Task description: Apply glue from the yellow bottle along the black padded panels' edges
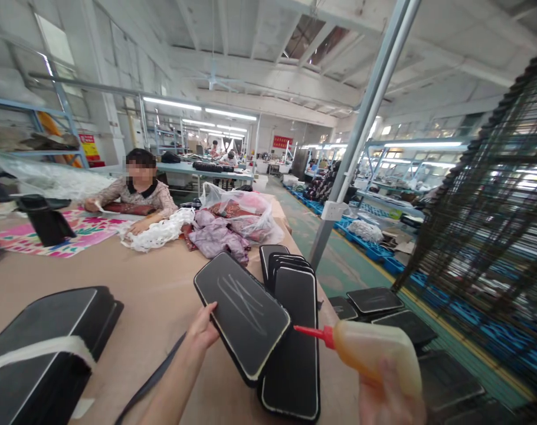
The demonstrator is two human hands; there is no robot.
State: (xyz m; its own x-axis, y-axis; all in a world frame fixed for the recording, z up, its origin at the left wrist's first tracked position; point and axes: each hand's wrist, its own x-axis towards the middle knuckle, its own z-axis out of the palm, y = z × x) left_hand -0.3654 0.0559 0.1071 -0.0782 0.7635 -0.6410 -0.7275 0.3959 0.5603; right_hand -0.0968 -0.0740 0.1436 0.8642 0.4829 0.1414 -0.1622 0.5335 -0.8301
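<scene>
My left hand (203, 329) grips the left edge of a flat black panel (239, 313) with rounded corners, tilted above the table. Pale streaks cross the panel's face, and a whitish line runs along its rim. In my right hand (386, 392) is a squeeze bottle (379, 351) of yellowish liquid, its red nozzle pointing left at the panel's lower right corner. Nozzle tip and panel edge look slightly apart. Partly under the held panel lies a stack of similar black panels (295, 330) on the brown table (162, 289).
A bundle of black pieces (69, 330) tied with a white strip lies at left. Across the table a person (140, 189) handles material beside white strips (160, 230) and bagged fabric (246, 212). A metal post (334, 212) and more black panels (375, 300) stand right of the table.
</scene>
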